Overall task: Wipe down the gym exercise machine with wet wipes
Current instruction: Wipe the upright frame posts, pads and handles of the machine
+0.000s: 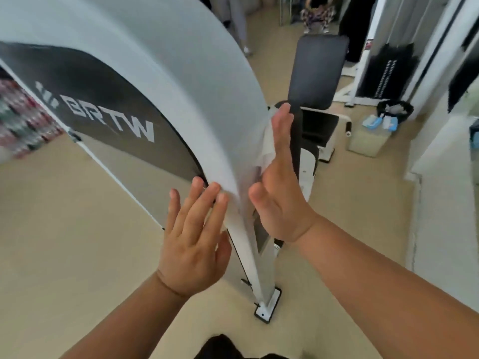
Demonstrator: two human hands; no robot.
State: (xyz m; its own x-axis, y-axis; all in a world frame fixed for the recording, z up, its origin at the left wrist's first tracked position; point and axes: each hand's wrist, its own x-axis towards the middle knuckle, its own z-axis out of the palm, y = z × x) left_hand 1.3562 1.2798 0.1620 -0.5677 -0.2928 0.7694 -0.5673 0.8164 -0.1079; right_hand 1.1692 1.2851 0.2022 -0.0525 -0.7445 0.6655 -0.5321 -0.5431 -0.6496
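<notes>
The left hand (pixel 193 244) is held open with the fingers straight and slightly spread. Its fingertips are laid against the left edge of the exercise machine's curved white shroud (pixel 181 73), and nothing is gripped. The right hand (pixel 280 193) is also held flat, fingers straight and together. A white wet wipe (pixel 268 146) is pressed by its palm and fingers against the right face of the shroud, and crumpled folds of the wipe are seen along the hand's inner edge.

On the black side panel (pixel 111 117), "BRTW" is read in white capitals, with a small mark of three slanted bars to its left. Beyond the hands a black padded backrest (pixel 317 71) is seen. Blue packs (pixel 372 121) are seen farther right beside a black-lined bin (pixel 395 110); their printing cannot be read.
</notes>
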